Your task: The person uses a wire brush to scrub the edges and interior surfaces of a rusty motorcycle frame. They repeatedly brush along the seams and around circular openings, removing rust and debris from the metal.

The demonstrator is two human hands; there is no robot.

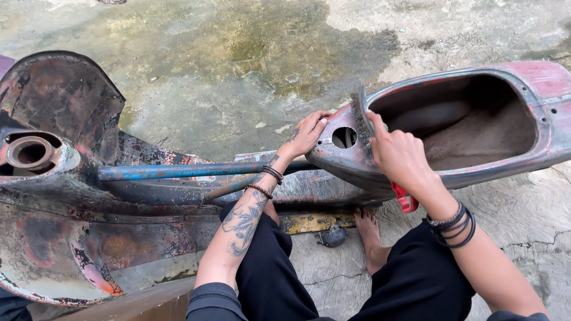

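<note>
A stripped, rusty scooter frame with flaking paint lies across the ground in front of me. My left hand rests flat on the frame's body, beside a round hole. My right hand is closed around a wire brush with a red handle. The brush's bristles press on the rim of the open seat cavity. A blue bar runs along the frame under my left forearm.
The steering tube opening sits at the left end of the frame. My bare foot rests on the cracked concrete by a small dark metal part. Stained wet concrete lies beyond the frame.
</note>
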